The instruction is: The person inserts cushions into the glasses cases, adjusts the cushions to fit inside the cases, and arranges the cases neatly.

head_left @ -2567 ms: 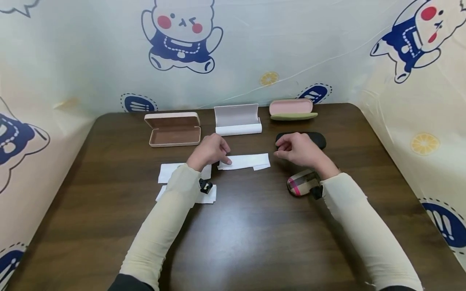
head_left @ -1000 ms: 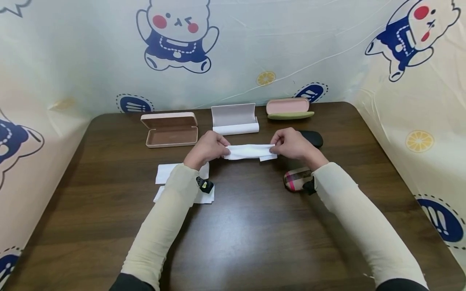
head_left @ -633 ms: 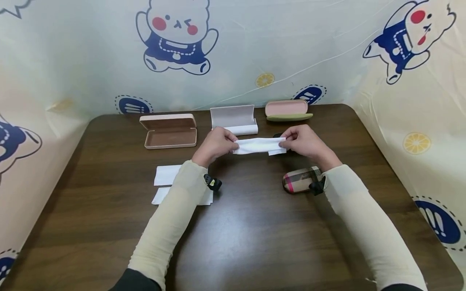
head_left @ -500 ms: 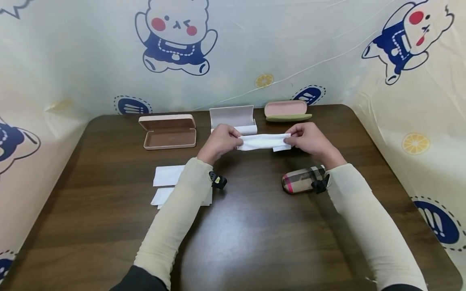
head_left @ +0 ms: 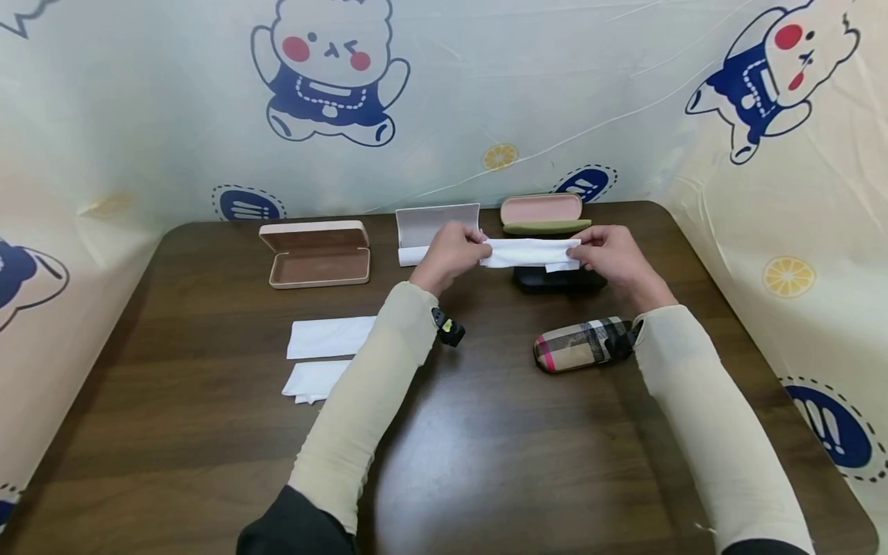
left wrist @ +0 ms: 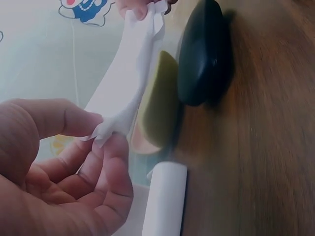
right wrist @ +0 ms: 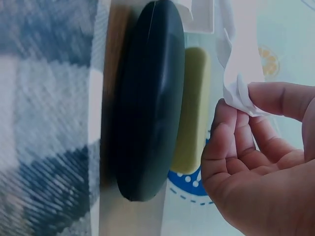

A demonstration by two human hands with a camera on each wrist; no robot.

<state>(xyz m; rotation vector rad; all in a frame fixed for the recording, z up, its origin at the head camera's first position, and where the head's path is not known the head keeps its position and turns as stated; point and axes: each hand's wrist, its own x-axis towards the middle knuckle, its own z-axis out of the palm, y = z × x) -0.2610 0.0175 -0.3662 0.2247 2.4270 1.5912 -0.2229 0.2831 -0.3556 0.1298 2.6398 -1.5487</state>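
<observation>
A folded white cloth [head_left: 530, 253] is stretched between my two hands, raised near the back of the table. My left hand [head_left: 453, 254] pinches its left end between thumb and fingertips, as the left wrist view shows close up. The right end is pinched by my right hand [head_left: 613, 256]. Behind the cloth stands an open green glasses case [head_left: 548, 227] with a pink lining. Just in front of it lies a closed black glasses case [head_left: 559, 280], partly covered by the cloth in the head view. An open white case [head_left: 414, 256] is partly hidden behind my left hand.
An open case with a brown lining [head_left: 319, 270] stands at the back left. Two more folded white cloths [head_left: 326, 338] lie at left, partly under my left forearm. Beside my right wrist is a plaid glasses case [head_left: 572, 345]. A printed curtain [head_left: 444, 92] hangs behind the table [head_left: 486, 462].
Both hands took hold of the white cloth by its ends and lifted it off the table. They have carried it rightward and back, toward the open green case.
</observation>
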